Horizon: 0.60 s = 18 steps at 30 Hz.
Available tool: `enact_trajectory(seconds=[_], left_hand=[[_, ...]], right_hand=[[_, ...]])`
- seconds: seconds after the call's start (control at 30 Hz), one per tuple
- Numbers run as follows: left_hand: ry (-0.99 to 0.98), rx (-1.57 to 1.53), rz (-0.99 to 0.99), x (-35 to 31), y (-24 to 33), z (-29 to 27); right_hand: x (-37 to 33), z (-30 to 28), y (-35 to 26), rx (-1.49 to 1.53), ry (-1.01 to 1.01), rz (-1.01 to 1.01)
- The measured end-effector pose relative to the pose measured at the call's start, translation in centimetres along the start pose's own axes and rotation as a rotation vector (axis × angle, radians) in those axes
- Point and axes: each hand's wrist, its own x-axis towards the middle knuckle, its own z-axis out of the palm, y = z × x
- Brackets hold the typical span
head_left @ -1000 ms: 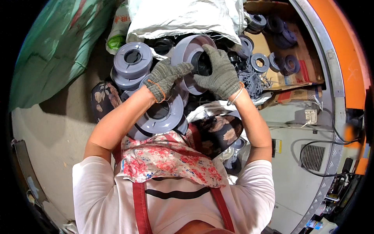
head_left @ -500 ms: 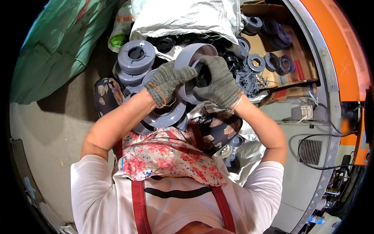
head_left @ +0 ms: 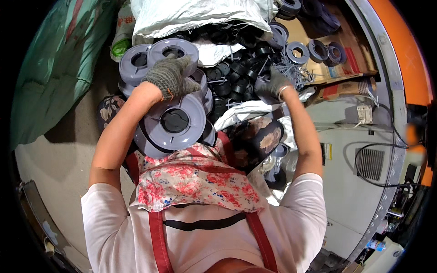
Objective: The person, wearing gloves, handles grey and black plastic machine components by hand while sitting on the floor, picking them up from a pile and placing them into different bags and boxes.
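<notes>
Grey, round, flanged plastic part (head_left: 173, 44) lies just ahead of the grey knit-gloved left hand (head_left: 167, 77), fingers overlying its near rim; clamping cannot be determined. Right hand (head_left: 276, 83), well apart, adjoins piled black plastic rings (head_left: 240, 78); closure indeterminable.

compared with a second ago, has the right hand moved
Yes: the right hand has moved rightward, closer to the white socket, and now stands well apart from the left hand.
</notes>
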Motion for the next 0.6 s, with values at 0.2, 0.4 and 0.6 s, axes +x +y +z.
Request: enact_trajectory(seconds=[0.2, 0.4, 0.6], left_hand=[[0.072, -0.24, 0.223, 1.7, 1.2, -0.1], [0.163, -0.002, 0.709, 4.9, 6.4, 1.3], [-0.146, -0.324, 0.43, 6.5, 5.4, 1.5]], right_hand=[[-0.1, 2.6, 1.2, -0.396, -0.192, -0.008], [-4.9, -3.2, -6.8, -0.315, 0.203, -0.906], [1.9, -3.9, -4.2, 0.576, 0.3, -0.189]])
